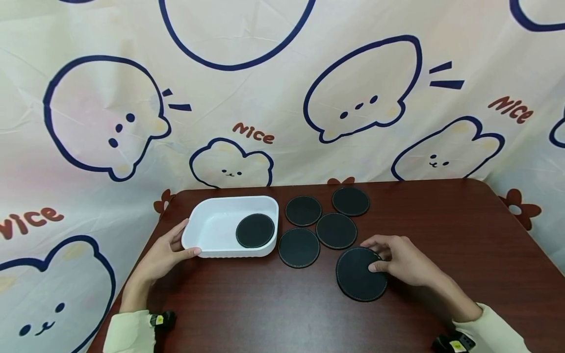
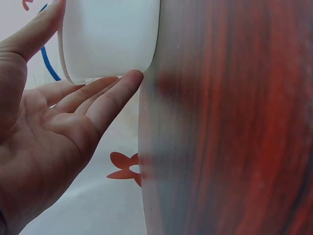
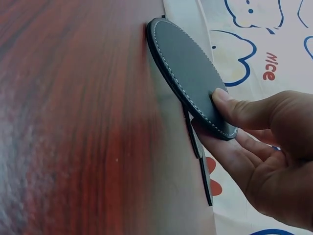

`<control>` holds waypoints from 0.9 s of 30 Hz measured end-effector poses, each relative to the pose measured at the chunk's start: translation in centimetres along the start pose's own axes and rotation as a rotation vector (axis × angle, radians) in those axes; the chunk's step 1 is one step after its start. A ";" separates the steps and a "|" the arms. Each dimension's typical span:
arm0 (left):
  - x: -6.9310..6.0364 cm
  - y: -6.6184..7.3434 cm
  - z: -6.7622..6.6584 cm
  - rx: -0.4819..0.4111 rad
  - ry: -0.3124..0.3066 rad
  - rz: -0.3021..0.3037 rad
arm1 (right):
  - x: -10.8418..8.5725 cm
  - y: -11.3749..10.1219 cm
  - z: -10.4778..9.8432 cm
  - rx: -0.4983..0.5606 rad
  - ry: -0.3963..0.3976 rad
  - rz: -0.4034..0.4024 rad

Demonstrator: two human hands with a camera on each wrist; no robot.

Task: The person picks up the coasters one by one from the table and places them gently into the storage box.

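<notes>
At its left end, a white plastic tray (image 1: pixel 209 228) stands on the table, and my left hand (image 1: pixel 161 257) holds it there, thumb at the near corner and fingers along the end wall. One round black coaster (image 1: pixel 255 230) lies inside the tray's right half. My right hand (image 1: pixel 408 262) pinches another black coaster (image 1: pixel 359 277) by its right edge, thumb on top and fingers beneath. Pale stitching runs round this coaster's rim in the right wrist view, where it is tilted and lifted off the wood.
Several more black coasters lie between the tray and my right hand, among them a near one (image 1: pixel 298 248), a middle one (image 1: pixel 336 231) and a far one (image 1: pixel 350 201). The dark red-brown table (image 1: pixel 247 309) ends at a patterned cloth backdrop (image 1: pixel 282 98).
</notes>
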State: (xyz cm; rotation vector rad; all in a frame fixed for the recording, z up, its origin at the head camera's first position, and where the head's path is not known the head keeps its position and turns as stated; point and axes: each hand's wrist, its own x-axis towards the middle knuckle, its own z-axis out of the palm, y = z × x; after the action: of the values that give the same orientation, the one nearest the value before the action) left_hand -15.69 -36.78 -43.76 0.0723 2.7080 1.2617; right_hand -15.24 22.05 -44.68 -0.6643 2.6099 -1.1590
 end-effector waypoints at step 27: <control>0.0 0.0 0.0 0.016 0.004 0.002 | 0.1 0.5 -0.5 0.314 -0.087 0.051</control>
State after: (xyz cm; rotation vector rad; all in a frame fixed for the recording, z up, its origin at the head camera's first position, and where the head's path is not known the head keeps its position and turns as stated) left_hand -15.64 -36.74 -43.75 0.0746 2.7226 1.2419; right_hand -15.65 22.58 -44.71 -0.5645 2.2888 -1.4466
